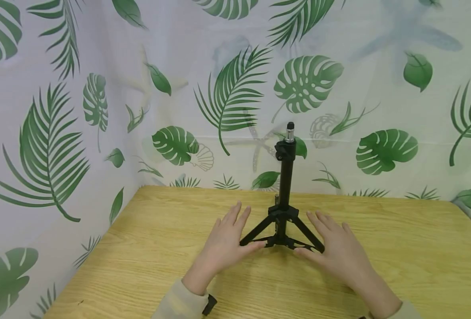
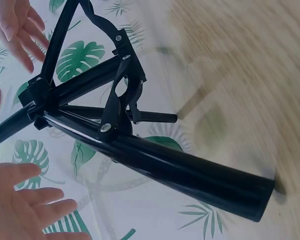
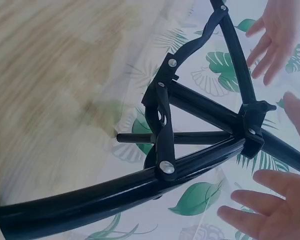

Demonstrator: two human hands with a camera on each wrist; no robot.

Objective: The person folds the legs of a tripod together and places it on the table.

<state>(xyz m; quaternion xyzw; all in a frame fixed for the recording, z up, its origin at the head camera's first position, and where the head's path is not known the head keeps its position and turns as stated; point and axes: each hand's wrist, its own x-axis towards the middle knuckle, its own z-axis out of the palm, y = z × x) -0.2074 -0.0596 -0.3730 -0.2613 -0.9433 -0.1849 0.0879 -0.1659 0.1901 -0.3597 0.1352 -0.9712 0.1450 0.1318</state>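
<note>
A small black tripod stand (image 1: 286, 181) with a silver-and-black tip stands upright on the wooden table, its legs spread. Flanking it on the left is my left hand (image 1: 225, 241), fingers extended. On the other side, my right hand (image 1: 341, 250) has its fingers stretched out as well. Both wrist views show a gap between the palms and the stand, and neither hand grips anything. One tripod leg (image 2: 190, 172) crosses the left wrist view, where my left hand (image 2: 20, 207) lies at the lower left. Rivets and hinged braces (image 3: 165, 130) show up close in the right wrist view.
The light wooden table (image 1: 140, 266) bears the stand. Behind it and along the left hangs a white cloth (image 1: 227, 177) printed with green leaves, shells and starfish. A black strap (image 1: 209, 305) sits at the left sleeve cuff.
</note>
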